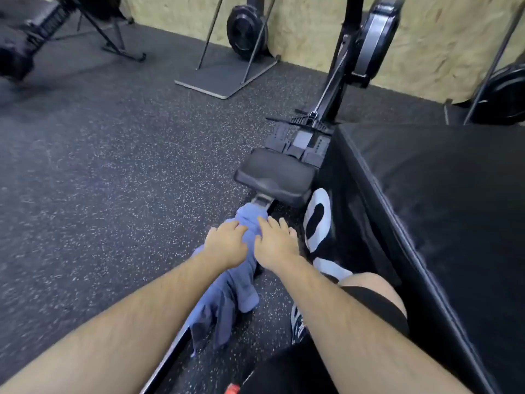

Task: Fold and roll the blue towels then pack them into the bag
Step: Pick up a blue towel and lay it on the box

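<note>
With the left hand [227, 243] gripping the bunched blue towel [238, 291] and the right hand [277, 244] flat-fingered on it, its far end could snag under the rowing-machine seat [275, 177] when lifted.

- The towel [227, 294] is plain dusty blue.
- The floor [113, 166] is dark grey, flecked all over with pale speckles.
- The wall [312, 29] is pale tan with a flaked grain.
- The seat [275, 177] is black.
- The padded box [440, 209] is black, with a white marking [326, 220] on its side.
- A blurred object [233, 389] at the bottom edge looks red-orange.
</note>
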